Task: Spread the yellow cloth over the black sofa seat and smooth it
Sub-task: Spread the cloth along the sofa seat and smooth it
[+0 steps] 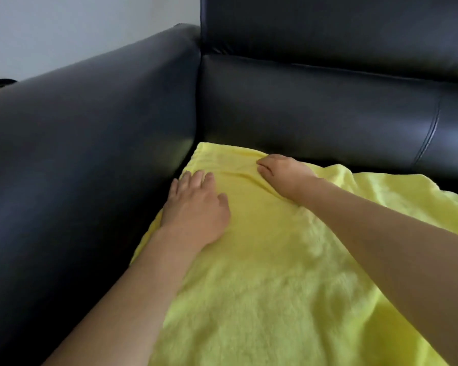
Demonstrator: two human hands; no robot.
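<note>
The yellow cloth [275, 260] lay over the sofa seat's [397, 175] far-left corner. The left hand [196, 210] pressed flat, fingers spread; the right hand [283, 175] pinched a fold. Sweeping outward would best flatten it.

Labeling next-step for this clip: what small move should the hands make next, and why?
Probably slide the right hand outward along the back edge. The yellow cloth is bunched into a ridge under its curled fingers, and black sofa seat shows bare behind the edge to the right. The left hand lies flat near the armrest, anchoring that side.
</note>
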